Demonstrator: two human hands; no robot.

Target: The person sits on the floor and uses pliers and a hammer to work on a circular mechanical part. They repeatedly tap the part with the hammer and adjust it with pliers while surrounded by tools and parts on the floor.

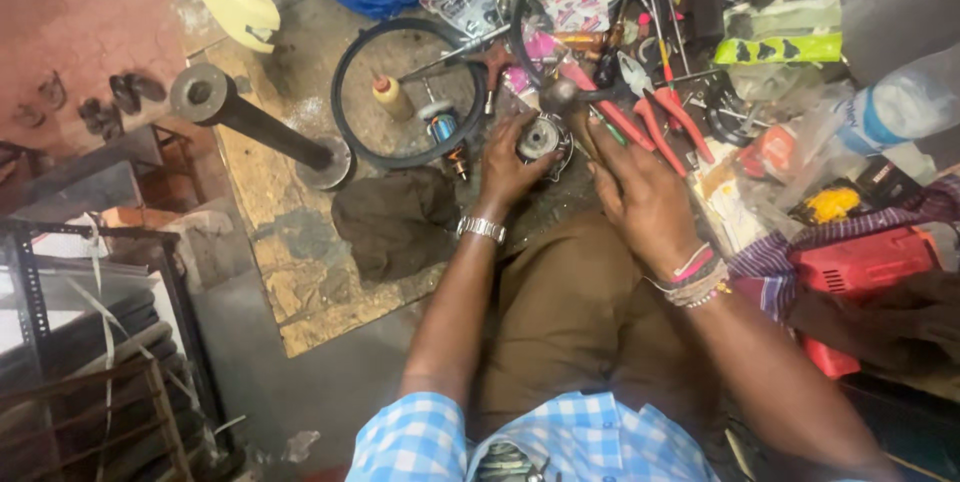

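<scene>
Metal motor part sits in left-hand grip, hammer above.

Left of the round metal motor part, bare floor inside the black rubber ring leaves passing room, broken only by a small yellow bottle. Right of it, red-handled pliers and packed clutter block the way. Just below-left, a crumpled brown cloth lies across the board.
</scene>
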